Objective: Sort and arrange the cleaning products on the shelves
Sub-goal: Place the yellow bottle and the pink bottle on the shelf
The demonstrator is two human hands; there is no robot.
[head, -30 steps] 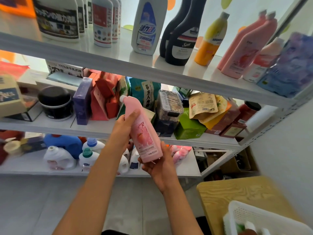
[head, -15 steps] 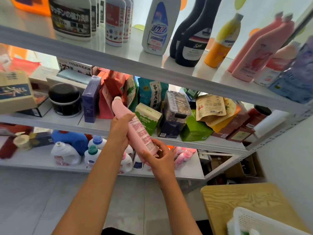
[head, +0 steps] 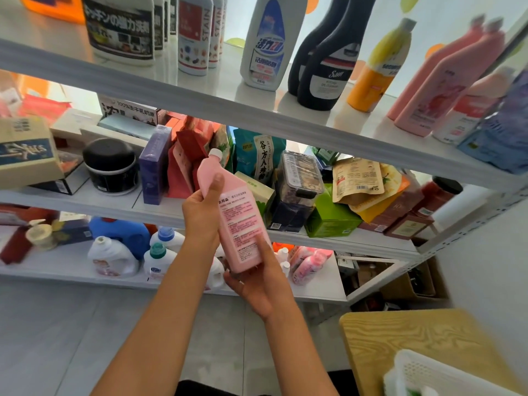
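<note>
Both my bare forearms rise from six o'clock and converge toward the centre. My left hand (head: 201, 211) sits at about eleven o'clock of the right, fingers wrapped behind the bottle (head: 234, 212), thumb (head: 215, 184) pressed along its upper front. My right hand (head: 257, 278) cups the base from below, palm up, one finger (head: 263, 247) laid up the label face. Both wrists are slightly bent.

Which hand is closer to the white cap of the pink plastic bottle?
Left. The left hand grips the pink plastic bottle at its neck, just under the white cap; the right hand holds the base, far below.
</note>
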